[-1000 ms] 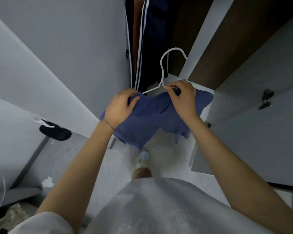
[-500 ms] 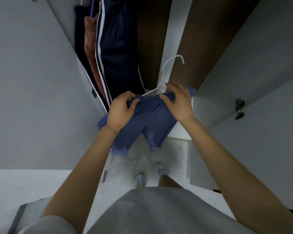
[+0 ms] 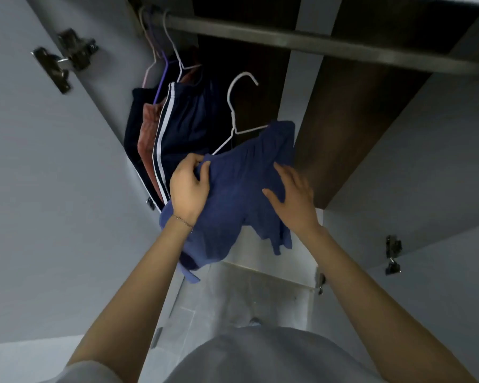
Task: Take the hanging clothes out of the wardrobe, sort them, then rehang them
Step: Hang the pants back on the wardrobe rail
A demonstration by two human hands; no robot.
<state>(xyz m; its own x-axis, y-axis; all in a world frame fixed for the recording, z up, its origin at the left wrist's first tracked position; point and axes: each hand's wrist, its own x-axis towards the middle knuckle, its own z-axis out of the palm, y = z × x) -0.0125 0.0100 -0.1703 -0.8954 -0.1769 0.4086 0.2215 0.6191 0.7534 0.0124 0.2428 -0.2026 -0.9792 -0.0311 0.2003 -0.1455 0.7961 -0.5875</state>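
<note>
Both bare arms reach up and forward; left hand (image 3: 188,189) pinches the blue cloth garment (image 3: 241,172), right hand (image 3: 296,197) lies flat, fingers spread

Home bedroom storage: you face an open wardrobe (image 3: 343,139), its steel rail (image 3: 315,45) crossing at twelve o'clock, garments (image 3: 183,125) on wire hangers (image 3: 174,48) at eleven, hinged grey door (image 3: 53,189) at nine, floor tiles (image 3: 233,299) at six.

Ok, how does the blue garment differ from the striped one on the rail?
The blue garment is plain mid-blue; the striped garment is navy with white stripes. The blue garment is bunched in the left hand, its white hanger off the rail; the striped garment hangs from the rail. Both sit on thin hangers.
</note>
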